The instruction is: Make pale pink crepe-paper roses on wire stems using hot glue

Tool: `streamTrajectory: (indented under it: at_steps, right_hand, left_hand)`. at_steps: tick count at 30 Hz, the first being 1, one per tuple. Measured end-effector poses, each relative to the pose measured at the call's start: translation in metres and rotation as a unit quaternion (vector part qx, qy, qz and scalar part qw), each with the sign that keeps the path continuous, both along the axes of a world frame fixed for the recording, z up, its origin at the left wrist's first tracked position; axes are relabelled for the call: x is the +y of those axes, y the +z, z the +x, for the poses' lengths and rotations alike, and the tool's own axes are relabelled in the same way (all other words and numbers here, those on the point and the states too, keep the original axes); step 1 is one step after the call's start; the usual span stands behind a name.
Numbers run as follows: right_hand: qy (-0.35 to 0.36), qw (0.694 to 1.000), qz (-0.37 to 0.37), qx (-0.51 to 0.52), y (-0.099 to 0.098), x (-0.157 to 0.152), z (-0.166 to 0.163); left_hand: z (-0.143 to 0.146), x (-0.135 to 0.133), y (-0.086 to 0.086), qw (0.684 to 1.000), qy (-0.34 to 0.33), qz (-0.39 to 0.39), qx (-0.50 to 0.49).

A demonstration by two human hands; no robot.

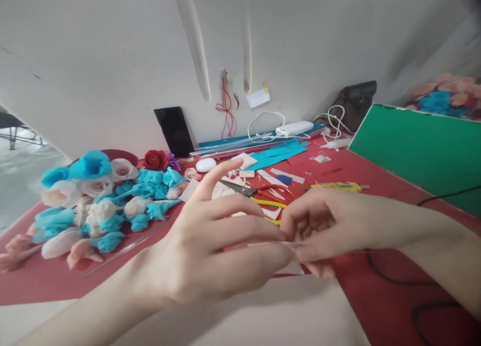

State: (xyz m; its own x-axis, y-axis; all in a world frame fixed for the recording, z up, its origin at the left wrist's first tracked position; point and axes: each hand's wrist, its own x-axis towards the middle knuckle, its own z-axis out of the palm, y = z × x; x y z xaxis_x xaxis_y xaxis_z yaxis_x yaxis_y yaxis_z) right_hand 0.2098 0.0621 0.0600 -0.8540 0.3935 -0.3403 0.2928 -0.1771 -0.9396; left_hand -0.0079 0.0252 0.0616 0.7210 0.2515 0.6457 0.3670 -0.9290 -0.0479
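My left hand (221, 240) reaches in from the lower left with its back up and little finger raised. Its index fingertip meets the fingertips of my right hand (319, 230), and its thumb is hidden underneath. Between the two hands a thin pale strip (272, 244), seemingly paper, is pinched; most of it is covered by fingers. My right hand is curled, thumb pressed against its fingers at the strip's end. Below the hands lies a large pale sheet (300, 311). Just beyond them are scissors with orange handles (276, 189) and a yellow-handled tool (268, 202).
Blue, white and pink paper flowers (112, 200) crowd the left of the red table (22, 291). A dark phone (175, 132) leans on the wall. Paper scraps, blue paper (281, 154) and a white power strip (295, 129) lie behind. A green board (421, 155) stands right, near black cable (398, 283).
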Motion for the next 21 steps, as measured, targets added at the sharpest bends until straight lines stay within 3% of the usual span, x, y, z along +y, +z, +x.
streamTrajectory:
  at_steps: [2, 4, 5, 7, 9, 12, 15, 18, 21]
  right_hand:
    - [-0.004, 0.999, 0.045, -0.024, 0.000, 0.002, -0.001]
    - [-0.042, 0.984, 0.152, -0.084, -0.001, 0.006, 0.001]
    - [-0.078, 0.964, 0.221, -0.123, -0.003, 0.008, 0.003]
    - [-0.173, 0.897, 0.353, -0.201, -0.009, 0.016, 0.011]
    - [-0.259, 0.833, 0.418, -0.255, -0.019, 0.025, 0.024]
    - [-0.325, 0.751, 0.469, -0.332, -0.043, 0.038, 0.053]
    - [-0.344, 0.677, 0.482, -0.438, -0.070, 0.045, 0.085]
    - [-0.325, 0.656, 0.450, -0.511, -0.088, 0.045, 0.110]
    - [-0.315, 0.656, 0.422, -0.540, -0.095, 0.042, 0.128]
  left_hand:
    - [-0.004, 0.000, -0.003, 1.000, 0.006, -0.006, -0.002]
    - [-0.007, -0.001, -0.008, 1.000, 0.020, -0.014, -0.014]
    - [-0.009, -0.002, -0.012, 0.999, 0.024, -0.017, -0.025]
    - [-0.012, -0.004, -0.023, 0.998, 0.026, -0.023, -0.051]
    - [-0.014, -0.006, -0.036, 0.996, 0.027, -0.038, -0.075]
    - [-0.016, -0.010, -0.058, 0.995, 0.035, -0.065, -0.073]
    - [-0.014, -0.013, -0.073, 0.993, 0.059, -0.084, -0.056]
    - [-0.013, -0.015, -0.075, 0.993, 0.065, -0.071, -0.071]
    - [-0.017, -0.017, -0.067, 0.996, 0.080, -0.020, -0.043]
